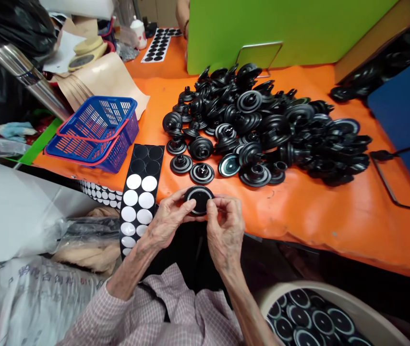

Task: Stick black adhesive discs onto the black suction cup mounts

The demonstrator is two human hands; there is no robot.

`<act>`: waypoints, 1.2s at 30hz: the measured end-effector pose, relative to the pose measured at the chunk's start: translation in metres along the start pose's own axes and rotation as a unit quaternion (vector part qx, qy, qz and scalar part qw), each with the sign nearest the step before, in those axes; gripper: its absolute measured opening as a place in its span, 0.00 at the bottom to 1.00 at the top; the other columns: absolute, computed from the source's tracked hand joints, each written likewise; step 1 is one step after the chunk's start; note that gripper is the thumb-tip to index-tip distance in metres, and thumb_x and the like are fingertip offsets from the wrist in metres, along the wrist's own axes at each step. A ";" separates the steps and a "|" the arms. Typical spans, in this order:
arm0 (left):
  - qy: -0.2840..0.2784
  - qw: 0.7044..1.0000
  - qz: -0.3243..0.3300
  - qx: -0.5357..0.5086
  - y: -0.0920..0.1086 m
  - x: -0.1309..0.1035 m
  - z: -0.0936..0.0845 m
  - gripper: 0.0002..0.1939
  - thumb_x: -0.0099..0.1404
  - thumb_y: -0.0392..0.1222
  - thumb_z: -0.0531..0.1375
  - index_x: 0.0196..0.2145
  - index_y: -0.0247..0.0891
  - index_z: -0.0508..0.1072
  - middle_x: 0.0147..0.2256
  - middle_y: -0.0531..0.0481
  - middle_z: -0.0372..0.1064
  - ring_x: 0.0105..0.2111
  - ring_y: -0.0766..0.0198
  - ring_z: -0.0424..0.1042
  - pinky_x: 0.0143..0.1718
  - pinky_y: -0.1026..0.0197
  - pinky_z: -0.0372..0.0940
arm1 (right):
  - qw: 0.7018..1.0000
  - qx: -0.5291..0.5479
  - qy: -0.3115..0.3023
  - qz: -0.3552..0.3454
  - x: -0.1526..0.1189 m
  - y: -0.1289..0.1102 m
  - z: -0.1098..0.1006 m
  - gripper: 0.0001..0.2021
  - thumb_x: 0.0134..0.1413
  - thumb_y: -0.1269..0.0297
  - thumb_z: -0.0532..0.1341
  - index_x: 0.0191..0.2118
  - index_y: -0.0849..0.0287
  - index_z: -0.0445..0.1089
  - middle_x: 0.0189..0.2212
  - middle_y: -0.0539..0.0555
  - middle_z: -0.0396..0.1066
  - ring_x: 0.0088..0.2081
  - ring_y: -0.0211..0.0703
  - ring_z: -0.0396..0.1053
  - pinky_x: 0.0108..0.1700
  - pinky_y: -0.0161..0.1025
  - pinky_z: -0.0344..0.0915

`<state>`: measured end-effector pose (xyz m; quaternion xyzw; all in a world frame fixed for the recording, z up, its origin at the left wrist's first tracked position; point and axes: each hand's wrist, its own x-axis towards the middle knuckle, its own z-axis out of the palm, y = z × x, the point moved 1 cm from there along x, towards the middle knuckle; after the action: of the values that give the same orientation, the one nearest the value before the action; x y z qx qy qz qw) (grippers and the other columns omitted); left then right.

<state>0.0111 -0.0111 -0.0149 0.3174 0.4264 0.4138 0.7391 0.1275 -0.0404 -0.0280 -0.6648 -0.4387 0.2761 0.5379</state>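
Between my two hands is a round black plastic disc part (pixel 199 196) with a pale ring near its rim, held at the table's front edge. My left hand (pixel 167 216) is closed on its left side, thumb on the face. My right hand (pixel 225 226) pinches at the right rim, thumb and forefinger on the edge. A strip of round stickers (pixel 136 198), partly white circles and partly black, hangs over the edge by my left hand. Just beyond the disc, a heap of similar black parts with stems (pixel 251 125) covers the table.
A blue basket with red handles (pixel 118 154) stands left on the orange tabletop (pixel 334 211). A cream tub (pixel 320 288) of finished-looking discs sits low right. A green board (pixel 284 29) and a blue panel (pixel 406 115) border the heap. A co-worker's arm (pixel 182 14) shows behind.
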 end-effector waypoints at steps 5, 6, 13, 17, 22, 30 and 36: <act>0.031 0.999 0.012 0.003 -0.002 0.000 -0.003 0.17 0.57 0.40 0.66 0.45 0.36 0.74 0.45 0.44 0.73 0.45 0.54 0.73 0.42 0.52 0.73 | 0.996 -0.056 0.004 -0.068 -0.003 0.000 0.006 0.06 0.60 0.63 0.54 0.32 0.55 0.62 0.31 0.52 0.63 0.37 0.43 0.65 0.39 0.43 0.66; 0.034 0.999 0.013 0.002 -0.002 0.000 -0.004 0.17 0.57 0.40 0.66 0.45 0.36 0.74 0.45 0.45 0.73 0.45 0.54 0.73 0.42 0.52 0.73 | 0.996 -0.056 0.004 -0.071 -0.004 0.001 0.008 0.06 0.60 0.62 0.54 0.32 0.55 0.62 0.31 0.52 0.63 0.37 0.43 0.65 0.39 0.44 0.66; 0.023 1.000 0.018 0.000 0.003 -0.006 -0.016 0.17 0.59 0.41 0.65 0.46 0.38 0.73 0.47 0.45 0.72 0.43 0.56 0.74 0.41 0.54 0.73 | 0.987 0.114 -0.054 0.099 0.001 0.007 0.015 0.14 0.52 0.54 0.63 0.38 0.56 0.63 0.34 0.51 0.67 0.34 0.41 0.68 0.36 0.41 0.68; 0.037 0.999 0.026 0.026 0.019 -0.008 -0.031 0.19 0.59 0.44 0.65 0.48 0.38 0.73 0.46 0.44 0.72 0.40 0.57 0.75 0.37 0.56 0.74 | 0.962 0.198 -0.138 0.132 0.014 -0.005 0.035 0.15 0.48 0.52 0.66 0.30 0.56 0.64 0.26 0.47 0.66 0.29 0.38 0.67 0.33 0.37 0.67; 0.121 0.979 0.111 0.123 0.095 0.000 -0.065 0.24 0.54 0.44 0.68 0.47 0.35 0.74 0.45 0.42 0.72 0.36 0.57 0.75 0.33 0.56 0.73 | 0.939 0.249 -0.214 0.106 0.025 -0.026 0.084 0.14 0.54 0.51 0.61 0.38 0.56 0.65 0.32 0.49 0.68 0.32 0.38 0.68 0.36 0.39 0.68; 0.332 0.810 0.227 0.427 0.141 -0.029 -0.100 0.21 0.58 0.54 0.63 0.45 0.39 0.75 0.36 0.47 0.72 0.34 0.58 0.72 0.41 0.55 0.67 | 0.957 -0.056 -0.166 -0.231 0.023 -0.010 0.122 0.11 0.60 0.67 0.51 0.42 0.59 0.69 0.47 0.63 0.67 0.51 0.53 0.64 0.53 0.55 0.65; 0.355 0.822 0.111 0.431 0.062 0.005 -0.117 0.27 0.51 0.50 0.66 0.47 0.35 0.72 0.34 0.46 0.71 0.34 0.56 0.69 0.41 0.54 0.62 | 0.913 -0.183 -0.181 -0.316 0.018 0.008 0.126 0.15 0.62 0.72 0.48 0.47 0.61 0.70 0.48 0.65 0.69 0.50 0.54 0.66 0.52 0.57 0.66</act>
<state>-0.1132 0.0351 -0.0160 0.4802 0.7560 0.3509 0.2734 0.0318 0.0346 -0.0679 -0.5166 -0.7587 0.1222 0.3777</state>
